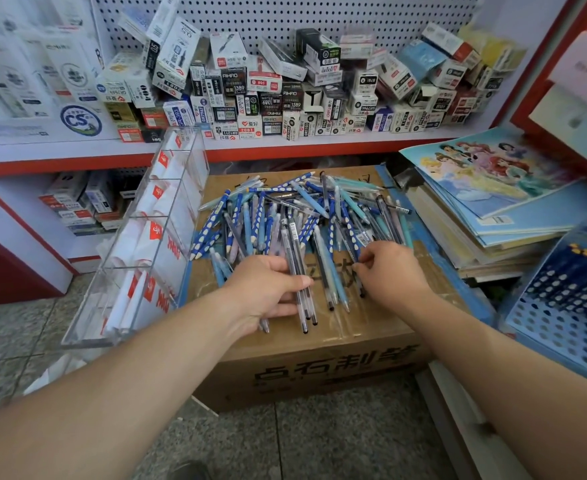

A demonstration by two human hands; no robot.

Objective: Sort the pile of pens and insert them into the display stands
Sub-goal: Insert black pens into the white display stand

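1. Our left hand [268, 289] is wrapped round a bundle of clear pens [305, 313], thumb laid across them, tips poking out toward us; our right hand [394, 271] curls over the near edge of the heap, fingertips pinching a dark pen [362, 291]
2. The pile of pens [285, 216] sprawls over the top of the cardboard box [319, 368], spotted blue ones tangled with pale and clear ones; the clear display stand [139, 258] leans just beside the box on our left, and the blue perforated stand [548, 330] sits off to the right
3. These look light, stiff and smooth-barrelled, so we expect them to roll and slide; a bundle wants an even squeeze round the middle, a single pen a pinch mid-barrel
4. Our palm hides how many pens the bundle holds; under the right fingertips we can't tell one pen from two; the white contents of the clear stand are hard to make out, and the blue stand is cut off at the frame edge
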